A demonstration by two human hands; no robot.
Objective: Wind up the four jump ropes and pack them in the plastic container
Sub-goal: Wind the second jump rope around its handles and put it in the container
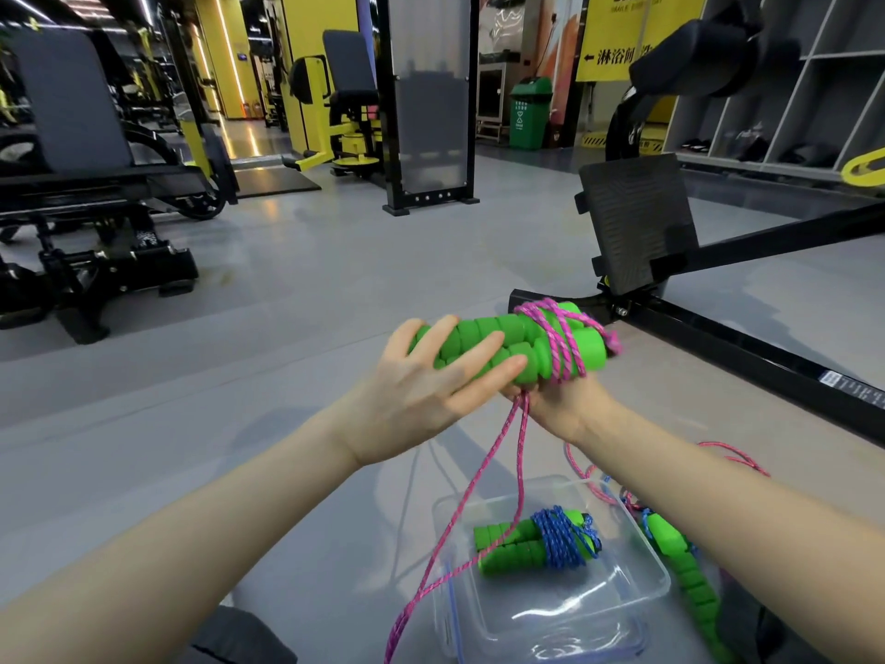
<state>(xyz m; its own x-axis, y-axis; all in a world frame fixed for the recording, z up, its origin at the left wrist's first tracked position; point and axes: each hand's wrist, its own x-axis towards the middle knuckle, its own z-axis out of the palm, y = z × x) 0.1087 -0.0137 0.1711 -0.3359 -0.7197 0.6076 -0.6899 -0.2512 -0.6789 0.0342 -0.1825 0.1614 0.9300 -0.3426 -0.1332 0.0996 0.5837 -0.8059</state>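
My right hand grips from below the two green foam handles of a pink jump rope, which is wound a few turns around their right end. My left hand lies across the handles' left end with fingers spread. Two pink strands hang down from the handles to the floor. Below stands the clear plastic container; inside lies a wound jump rope with green handles and blue cord. Another green-handled rope lies just right of the container, partly hidden by my right forearm.
Loose pink cord lies on the grey floor behind my right forearm. A black machine frame with a footplate stands close at the right. Gym machines stand at the left and back, shelves at the far right.
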